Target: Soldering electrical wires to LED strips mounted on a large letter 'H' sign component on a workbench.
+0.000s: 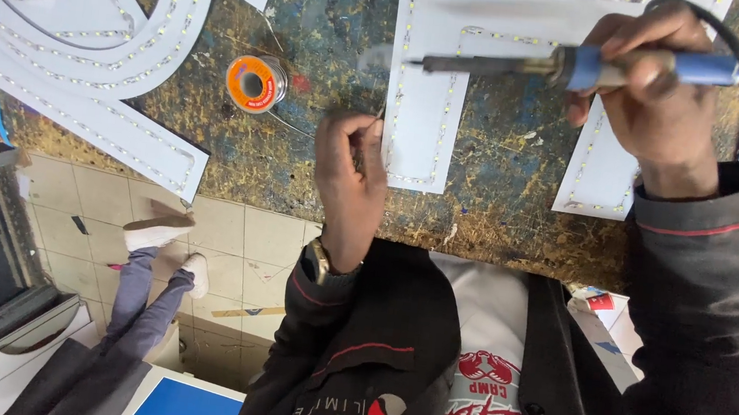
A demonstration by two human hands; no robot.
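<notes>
A scarred, paint-stained workbench [500, 185] fills the upper half of the head view, seen over the person's own dark jacket and grey shirt. A large curved white sign letter [78, 104], lined with rows of small lights, lies at 10 o'clock. A second white letter panel [421, 112] edged with an LED strip [449, 106] lies at 12 o'clock, just beyond both hands.

The right hand [652, 91], at 2 o'clock, has its fingers wrapped firmly around the blue handle of a soldering iron [585, 67]. The iron lies level above the panel, its dark tip pointing toward 9 o'clock and ending over the panel's left arm. A black cord loops away from the handle's far end.

The left hand [350, 173], near the centre with a watch at the wrist, has its fingertips pinched together on a thin solder wire [291, 126] right at the panel's left edge. Whether the wire touches the strip cannot be told.

An orange solder spool [254, 83] sits on the bench at 10 o'clock from the left hand, near it but apart.

At 8 o'clock, another person's legs [137, 288] and 2 white shoes [156, 231] rest over a tiled floor.
</notes>
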